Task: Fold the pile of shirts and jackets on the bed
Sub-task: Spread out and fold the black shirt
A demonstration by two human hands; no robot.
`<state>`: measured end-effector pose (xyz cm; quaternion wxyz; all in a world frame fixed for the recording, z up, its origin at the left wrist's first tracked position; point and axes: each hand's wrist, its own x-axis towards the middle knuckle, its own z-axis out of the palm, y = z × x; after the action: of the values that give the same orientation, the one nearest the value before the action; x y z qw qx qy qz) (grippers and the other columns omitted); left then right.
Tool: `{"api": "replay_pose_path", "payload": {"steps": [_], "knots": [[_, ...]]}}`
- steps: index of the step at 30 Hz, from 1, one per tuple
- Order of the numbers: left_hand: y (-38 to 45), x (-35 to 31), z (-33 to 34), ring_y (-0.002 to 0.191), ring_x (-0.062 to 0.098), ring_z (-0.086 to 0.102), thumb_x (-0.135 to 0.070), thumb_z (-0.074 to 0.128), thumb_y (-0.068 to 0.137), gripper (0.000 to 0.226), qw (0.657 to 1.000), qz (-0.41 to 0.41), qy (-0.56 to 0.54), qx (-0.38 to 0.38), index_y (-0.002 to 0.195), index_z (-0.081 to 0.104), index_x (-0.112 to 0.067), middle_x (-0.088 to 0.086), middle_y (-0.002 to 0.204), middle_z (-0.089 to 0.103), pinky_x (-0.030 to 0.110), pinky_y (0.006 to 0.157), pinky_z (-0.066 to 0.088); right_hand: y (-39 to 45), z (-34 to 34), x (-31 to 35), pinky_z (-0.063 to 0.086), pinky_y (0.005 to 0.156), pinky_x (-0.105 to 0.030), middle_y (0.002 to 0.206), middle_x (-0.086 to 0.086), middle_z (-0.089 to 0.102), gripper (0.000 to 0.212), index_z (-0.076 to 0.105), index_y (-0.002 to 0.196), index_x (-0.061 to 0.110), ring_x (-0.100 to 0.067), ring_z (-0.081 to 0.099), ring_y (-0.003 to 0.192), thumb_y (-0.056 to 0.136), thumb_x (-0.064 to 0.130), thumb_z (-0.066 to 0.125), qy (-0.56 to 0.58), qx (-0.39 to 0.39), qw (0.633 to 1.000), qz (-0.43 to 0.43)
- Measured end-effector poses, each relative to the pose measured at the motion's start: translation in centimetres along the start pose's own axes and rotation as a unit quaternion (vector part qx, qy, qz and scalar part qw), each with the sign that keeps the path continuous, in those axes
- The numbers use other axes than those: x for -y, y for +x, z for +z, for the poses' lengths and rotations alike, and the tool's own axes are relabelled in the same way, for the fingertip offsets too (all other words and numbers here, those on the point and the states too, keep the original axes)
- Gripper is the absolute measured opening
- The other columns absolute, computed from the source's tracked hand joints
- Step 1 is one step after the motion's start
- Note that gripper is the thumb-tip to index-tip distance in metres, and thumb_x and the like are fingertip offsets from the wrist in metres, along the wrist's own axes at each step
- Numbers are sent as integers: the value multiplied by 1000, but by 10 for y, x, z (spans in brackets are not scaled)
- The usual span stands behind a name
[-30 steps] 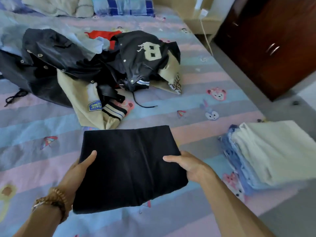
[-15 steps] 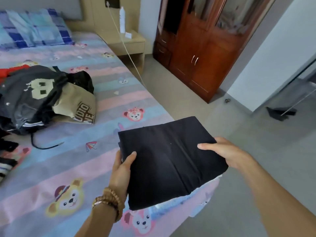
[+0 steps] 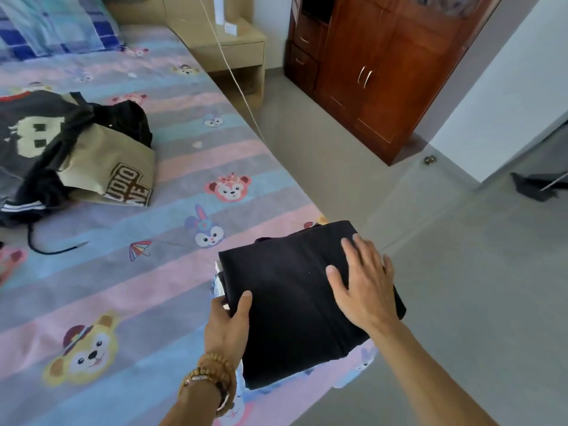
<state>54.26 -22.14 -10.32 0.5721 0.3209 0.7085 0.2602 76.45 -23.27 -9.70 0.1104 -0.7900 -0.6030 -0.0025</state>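
Shirt (image 3: 295,296), folded, is pressed flat by right hand (image 3: 365,287), edge pinched by left hand (image 3: 227,327); overhanging bed (image 3: 172,272) corner, slippage is risked.

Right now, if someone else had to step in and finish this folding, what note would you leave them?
Left hand: grips the near-left edge of the folded black garment, thumb on top.
Right hand: flat on top of it, fingers straight, pressing.
The garment sits on a stack of folded clothes at the bed's right edge; only slivers of that stack show.
Done: this piece is folded and set down.
Left: the unfolded pile further up the striped cartoon bedsheet, including a dark jacket with a pale "8" and a tan garment.
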Motion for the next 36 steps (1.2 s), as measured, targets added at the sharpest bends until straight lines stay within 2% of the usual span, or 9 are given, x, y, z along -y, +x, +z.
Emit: {"api": "replay_pose_path", "payload": {"steps": [4, 8, 12, 16, 20, 22, 27, 31, 36], "knots": [[28, -29, -2, 105, 28, 59, -26, 73, 84, 51, 996, 4, -81, 27, 124, 45, -15, 6, 115, 59, 42, 101, 46, -15, 14, 35, -9, 118, -49, 165, 3, 0, 73, 10, 156, 29, -18, -4, 152, 93, 66, 1, -36, 194, 970, -142], [63, -45, -20, 98, 28, 61, 3, 63, 85, 49, 995, 24, -99, -2, 130, 47, -11, 12, 116, 60, 37, 92, 51, -19, 19, 34, -10, 119, -47, 164, 3, -13, 87, -5, 156, 29, -17, -13, 150, 78, 68, -14, -70, 250, 954, -147], [59, -40, -81, 98, 31, 62, -4, 61, 90, 35, 998, 46, -25, 22, 124, 51, -8, 12, 106, 61, 37, 85, 51, -16, 4, 71, -6, 120, -49, 164, 0, -12, 91, -4, 156, 24, -20, -11, 151, 78, 69, -17, -73, 227, 961, -140], [37, -14, -179, 92, 26, 63, -18, 67, 87, 25, 984, 121, 130, -11, 110, 58, -19, 4, 110, 62, 34, 84, 50, -11, 0, 175, 2, 120, -50, 165, -4, -3, 81, 9, 157, 20, -23, 0, 152, 90, 64, -1, -38, 208, 954, -213], [30, 22, -324, 96, 25, 63, -53, 51, 71, 63, 938, 187, 282, -76, 120, 60, -15, 5, 110, 60, 35, 84, 49, -29, 20, 326, 18, 117, -51, 162, -6, 17, 78, 31, 152, 17, -26, 23, 148, 88, 59, 15, 1, 216, 941, -262], [31, 33, -393, 109, 28, 58, -45, 51, 73, 65, 921, 185, 326, -106, 130, 53, -15, 8, 121, 57, 36, 90, 47, -43, 35, 391, 33, 109, -52, 156, -9, 34, 72, 43, 147, 15, -27, 40, 140, 89, 55, 26, 11, 199, 940, -276], [46, 75, -572, 114, 31, 56, -27, 63, 83, 56, 882, 165, 395, -195, 136, 49, -17, 8, 126, 56, 40, 86, 48, -89, 84, 564, 11, 120, -42, 165, -4, 4, 84, 8, 157, 20, -21, 9, 151, 83, 59, 4, 18, 293, 909, -296], [84, 113, -670, 126, 23, 46, -36, 52, 85, 65, 867, 115, 451, -177, 146, 32, -25, -1, 142, 43, 35, 96, 45, -91, 125, 668, 24, 117, -37, 162, -5, 17, 67, 17, 155, 20, -23, 19, 147, 98, 43, 41, 35, 303, 902, -304], [161, 128, -735, 139, 15, 30, -33, 53, 92, 68, 868, 72, 469, -143, 151, 21, -29, -7, 153, 28, 27, 109, 34, -41, 166, 773, 33, 109, -36, 151, -6, 31, 68, 27, 148, 13, -26, 32, 138, 89, 28, 56, 38, 254, 913, -318]]}}
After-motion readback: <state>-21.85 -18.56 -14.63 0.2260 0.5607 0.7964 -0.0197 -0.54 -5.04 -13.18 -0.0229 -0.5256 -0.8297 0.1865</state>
